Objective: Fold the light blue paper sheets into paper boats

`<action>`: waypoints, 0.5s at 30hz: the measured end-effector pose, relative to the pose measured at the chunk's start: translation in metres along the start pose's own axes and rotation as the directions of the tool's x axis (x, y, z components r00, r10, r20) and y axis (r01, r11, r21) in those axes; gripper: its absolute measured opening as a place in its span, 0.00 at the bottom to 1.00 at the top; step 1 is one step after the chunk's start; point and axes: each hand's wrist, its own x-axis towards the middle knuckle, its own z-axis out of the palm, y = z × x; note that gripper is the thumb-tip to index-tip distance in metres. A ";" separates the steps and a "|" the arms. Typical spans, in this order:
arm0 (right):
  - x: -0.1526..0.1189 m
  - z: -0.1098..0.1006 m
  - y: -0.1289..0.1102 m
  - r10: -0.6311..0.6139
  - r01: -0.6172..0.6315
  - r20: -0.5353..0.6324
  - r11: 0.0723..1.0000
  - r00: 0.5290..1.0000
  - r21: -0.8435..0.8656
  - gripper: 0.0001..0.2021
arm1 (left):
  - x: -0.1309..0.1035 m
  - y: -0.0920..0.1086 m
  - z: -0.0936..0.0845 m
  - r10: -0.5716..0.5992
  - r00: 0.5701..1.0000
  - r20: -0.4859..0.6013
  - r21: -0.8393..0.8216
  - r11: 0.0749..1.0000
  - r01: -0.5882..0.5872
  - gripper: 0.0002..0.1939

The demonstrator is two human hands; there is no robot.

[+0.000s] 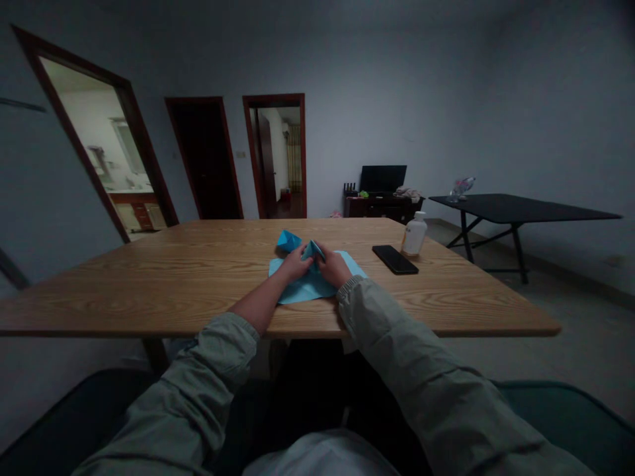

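Note:
Both of my hands meet over the wooden table, around a small folded blue paper. My left hand grips its left side, and my right hand pinches its right side. Under my hands lies a light blue sheet, flat on the table. Just behind my left hand sits another folded blue paper piece, touched by neither hand as far as I can see. My fingers partly cover the paper they hold.
On the wooden table, a black phone lies to the right, with a white bottle behind it. Farther off stand a black table at right and a cabinet bearing a dark screen.

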 end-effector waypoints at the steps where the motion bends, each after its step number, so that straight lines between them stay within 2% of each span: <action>1: 0.000 0.000 0.000 0.000 0.000 -0.004 1.000 1.000 -0.001 0.24 | -0.001 0.002 0.000 0.012 1.000 0.000 0.018 1.000 -0.012 0.23; 6: 0.001 0.001 0.001 -0.011 0.011 -0.037 1.000 0.999 0.019 0.25 | -0.003 0.008 -0.001 -0.001 0.998 -0.060 0.047 0.999 0.004 0.24; 10: 0.002 0.001 0.004 0.020 -0.017 -0.078 0.999 0.997 0.037 0.25 | -0.001 0.002 -0.004 -0.042 0.996 -0.084 0.001 0.999 0.042 0.23; 15: 0.002 0.000 0.006 0.000 0.001 -0.087 1.000 0.996 0.012 0.24 | 0.008 -0.004 -0.008 -0.208 0.961 -0.182 -0.198 0.965 0.172 0.19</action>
